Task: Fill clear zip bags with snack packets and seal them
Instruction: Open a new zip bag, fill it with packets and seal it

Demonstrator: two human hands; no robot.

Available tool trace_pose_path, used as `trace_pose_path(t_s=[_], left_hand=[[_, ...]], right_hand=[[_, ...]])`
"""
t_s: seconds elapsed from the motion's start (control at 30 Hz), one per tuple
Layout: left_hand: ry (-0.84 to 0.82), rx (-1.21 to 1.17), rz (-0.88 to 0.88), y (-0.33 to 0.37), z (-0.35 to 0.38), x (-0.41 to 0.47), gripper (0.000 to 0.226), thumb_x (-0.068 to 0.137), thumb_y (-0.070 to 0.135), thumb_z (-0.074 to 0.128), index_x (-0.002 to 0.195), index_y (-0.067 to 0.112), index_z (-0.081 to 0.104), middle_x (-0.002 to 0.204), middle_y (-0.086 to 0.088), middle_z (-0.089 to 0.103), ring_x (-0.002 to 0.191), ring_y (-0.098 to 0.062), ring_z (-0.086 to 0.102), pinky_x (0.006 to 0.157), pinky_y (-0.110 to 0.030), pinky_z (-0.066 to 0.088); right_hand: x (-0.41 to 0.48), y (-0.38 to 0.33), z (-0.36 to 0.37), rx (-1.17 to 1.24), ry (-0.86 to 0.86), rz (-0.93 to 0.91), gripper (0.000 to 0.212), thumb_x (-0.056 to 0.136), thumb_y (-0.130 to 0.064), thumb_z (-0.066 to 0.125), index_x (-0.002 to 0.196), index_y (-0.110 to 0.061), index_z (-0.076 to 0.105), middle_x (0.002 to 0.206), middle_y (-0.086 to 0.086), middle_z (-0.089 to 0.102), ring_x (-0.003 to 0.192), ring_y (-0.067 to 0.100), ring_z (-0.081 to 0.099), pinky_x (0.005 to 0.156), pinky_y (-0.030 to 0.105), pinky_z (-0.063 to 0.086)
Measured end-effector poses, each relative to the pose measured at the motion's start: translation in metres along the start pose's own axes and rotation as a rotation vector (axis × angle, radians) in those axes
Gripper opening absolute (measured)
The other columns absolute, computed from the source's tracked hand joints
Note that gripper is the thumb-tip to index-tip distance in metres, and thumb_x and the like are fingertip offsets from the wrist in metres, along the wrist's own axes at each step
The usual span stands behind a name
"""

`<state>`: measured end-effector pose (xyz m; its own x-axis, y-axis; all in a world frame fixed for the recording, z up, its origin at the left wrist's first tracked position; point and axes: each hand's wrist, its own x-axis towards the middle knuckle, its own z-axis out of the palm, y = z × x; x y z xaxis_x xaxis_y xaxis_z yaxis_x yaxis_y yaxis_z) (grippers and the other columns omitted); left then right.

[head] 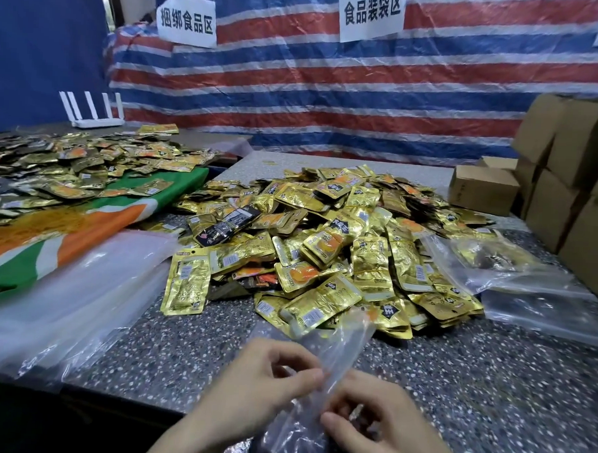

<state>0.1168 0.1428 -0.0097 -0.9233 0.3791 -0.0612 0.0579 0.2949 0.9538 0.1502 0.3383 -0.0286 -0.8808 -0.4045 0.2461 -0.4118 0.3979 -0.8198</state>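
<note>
At the far left, toward the back, a white router [97, 114] stands with its antennas upright, and in front of it a spread of gold packets [70, 168] lies across a green and orange cloth [85, 230]. Nearer me, a stack of clear bags [82, 302] lies flat, partly over the cloth's near edge and partly on the speckled counter [182, 351]. Just right of that stack a single gold packet [186, 283] lies flat at the left fringe of the main heap of snack packets [341, 245], which fills the middle of the counter (mostly gold, with a black packet [224, 224] showing on its left side). In front of the heap, at the near edge of the counter, my left hand [249, 385] pinches the clear zip bag [333, 358] between thumb and curled fingers. My right hand [381, 421], just beside it, pinches the same bag from the other side, so each grip is closed on the plastic. The bag runs slanting between my hands, its far end raised toward the near edge of the heap and its near end hanging below my hands. Right of the heap, more zip bags [515, 270] lie on the counter, at least one with gold packets inside. At the far right, brown cardboard boxes [566, 190] are stacked, with a smaller box [480, 189] near the heap's back corner. Behind everything hangs a red, white and blue striped tarp [331, 84] bearing white paper signs [372, 13].
</note>
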Motion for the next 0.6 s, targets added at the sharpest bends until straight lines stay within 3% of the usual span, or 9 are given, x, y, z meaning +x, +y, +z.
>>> trace_pose_path(t_s=[0.07,0.13,0.2,0.27,0.33,0.47,0.6], left_hand=[[0.083,-0.009,-0.012,0.002,0.003,0.001,0.007,0.08,0.016,0.081,0.076,0.021,0.078,0.072,-0.005,0.073,0.065,-0.012,0.065,0.062,-0.028,0.05],[0.121,-0.038,-0.032,0.007,0.005,0.002,0.01,0.073,0.012,0.086,0.069,0.014,0.076,0.065,-0.008,0.071,0.059,-0.013,0.062,0.057,-0.025,0.048],[0.116,-0.072,-0.054,0.012,0.008,0.003,0.019,0.067,0.009,0.09,0.061,0.011,0.072,0.062,-0.012,0.069,0.056,-0.016,0.059,0.053,-0.025,0.047],[0.065,-0.121,-0.071,0.017,0.01,0.004,0.027,0.064,0.005,0.092,0.055,0.012,0.066,0.06,-0.014,0.065,0.052,-0.018,0.057,0.05,-0.024,0.045],[-0.028,-0.21,-0.099,0.02,0.012,0.005,0.029,0.06,0.006,0.092,0.056,0.01,0.064,0.058,-0.014,0.062,0.05,-0.017,0.055,0.048,-0.023,0.044],[-0.166,-0.283,-0.161,0.022,0.009,0.009,0.03,0.058,0.013,0.095,0.059,0.009,0.065,0.06,-0.009,0.063,0.054,-0.014,0.057,0.054,-0.022,0.046],[-0.161,-0.394,-0.168,0.019,0.013,0.018,0.026,0.065,0.011,0.09,0.059,0.009,0.065,0.06,-0.011,0.057,0.052,-0.017,0.052,0.053,-0.025,0.045]], right_hand=[[-0.004,-0.002,0.001,-0.041,0.096,0.008,0.016,0.079,-0.037,0.074,0.09,-0.047,0.067,0.094,-0.021,0.069,0.08,0.004,0.066,0.068,0.016,0.048],[-0.008,0.0,0.003,-0.097,0.279,-0.001,0.032,0.071,-0.047,0.077,0.097,-0.048,0.058,0.093,-0.022,0.064,0.067,0.002,0.062,0.058,0.007,0.041],[-0.011,-0.002,-0.001,-0.224,0.383,-0.133,0.051,0.071,-0.043,0.075,0.118,-0.047,0.054,0.116,-0.024,0.057,0.068,-0.004,0.058,0.058,0.002,0.041],[-0.012,-0.005,-0.006,-0.389,0.283,-0.247,0.061,0.076,-0.037,0.071,0.134,-0.041,0.052,0.141,-0.02,0.047,0.075,-0.013,0.054,0.065,-0.002,0.04],[-0.012,-0.005,-0.016,-0.446,0.186,-0.248,0.054,0.079,-0.038,0.07,0.131,-0.042,0.056,0.143,-0.023,0.047,0.075,-0.017,0.055,0.066,0.0,0.042],[-0.013,0.001,-0.029,-0.369,0.256,-0.337,0.008,0.092,-0.038,0.069,0.098,-0.032,0.071,0.121,-0.022,0.062,0.072,-0.004,0.064,0.059,0.015,0.052],[-0.019,0.005,-0.033,-0.369,0.364,-0.436,0.007,0.093,-0.027,0.072,0.098,-0.024,0.076,0.117,-0.012,0.069,0.077,-0.004,0.065,0.058,0.019,0.055]])
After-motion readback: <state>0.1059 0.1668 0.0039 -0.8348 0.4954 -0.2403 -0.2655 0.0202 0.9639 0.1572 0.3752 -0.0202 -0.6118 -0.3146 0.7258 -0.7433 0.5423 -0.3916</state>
